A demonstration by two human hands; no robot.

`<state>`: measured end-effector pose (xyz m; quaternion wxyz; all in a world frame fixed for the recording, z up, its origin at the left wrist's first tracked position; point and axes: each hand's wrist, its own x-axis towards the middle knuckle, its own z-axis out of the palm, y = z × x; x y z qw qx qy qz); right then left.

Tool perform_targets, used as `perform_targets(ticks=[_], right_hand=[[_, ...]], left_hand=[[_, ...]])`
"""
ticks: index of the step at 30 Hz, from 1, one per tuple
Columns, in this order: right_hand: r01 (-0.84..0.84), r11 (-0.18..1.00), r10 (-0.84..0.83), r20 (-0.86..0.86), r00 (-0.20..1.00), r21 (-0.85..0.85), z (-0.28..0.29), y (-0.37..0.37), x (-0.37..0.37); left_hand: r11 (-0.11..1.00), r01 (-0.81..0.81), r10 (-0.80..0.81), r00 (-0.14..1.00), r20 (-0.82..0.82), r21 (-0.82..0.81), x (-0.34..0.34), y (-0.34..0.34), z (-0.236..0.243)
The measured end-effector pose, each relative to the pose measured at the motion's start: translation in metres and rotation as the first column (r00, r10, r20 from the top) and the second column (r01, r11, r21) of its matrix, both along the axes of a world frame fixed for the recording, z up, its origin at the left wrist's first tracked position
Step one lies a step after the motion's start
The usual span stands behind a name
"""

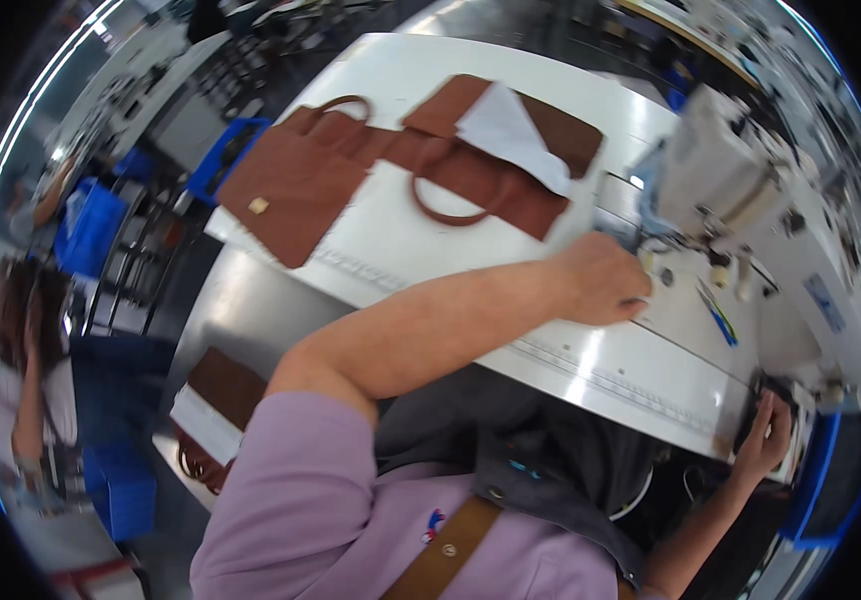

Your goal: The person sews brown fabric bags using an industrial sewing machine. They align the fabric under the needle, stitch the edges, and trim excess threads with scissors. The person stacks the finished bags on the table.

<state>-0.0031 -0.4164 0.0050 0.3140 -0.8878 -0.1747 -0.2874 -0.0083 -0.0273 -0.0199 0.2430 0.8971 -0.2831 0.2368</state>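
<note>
My left hand reaches across the white table beside the sewing machine, close to its needle area. Its fingers are curled, and whatever they may hold is hidden. At the right end of the table, my right hand has its fingers bent against a dark part low on the machine; the part's kind is unclear. A slim pointed tool with a blue and yellow-green handle lies on the machine bed. Beyond my left arm are brown leather bag pieces with curved handles and a flap piece with a gold clasp.
A white sheet lies over the leather. A ruler strip runs along the table's front edge. Left of me, more brown leather and white material rest on a metal surface. Another person sits at far left near blue crates.
</note>
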Motion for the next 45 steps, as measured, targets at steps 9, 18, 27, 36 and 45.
perform_targets(ticks=[9,18,27,36,45], right_hand=[[-0.538,0.804,0.497,-0.212,0.841,-0.251,0.023,0.154,0.025],[-0.483,0.874,0.456,-0.257,0.852,-0.051,-0.014,0.144,0.045],[-0.5,0.858,0.474,-0.195,0.859,-0.118,-0.016,0.14,0.047],[-0.48,0.857,0.444,-0.204,0.873,-0.188,-0.013,0.137,0.047],[-0.416,0.878,0.367,-0.223,0.903,-0.237,-0.01,0.145,0.044]], left_hand=[[0.96,-0.28,0.281,0.95,0.134,-0.026,0.017,0.008,0.004],[0.921,-0.372,0.386,0.913,0.133,-0.115,0.031,0.027,0.002],[0.927,-0.236,0.338,0.861,0.38,-0.29,-0.113,0.063,0.044],[0.122,-0.785,0.993,0.099,0.071,-0.608,-0.35,0.261,-0.004],[-0.268,-0.963,0.644,-0.179,-0.743,0.0,-0.409,0.342,-0.092]])
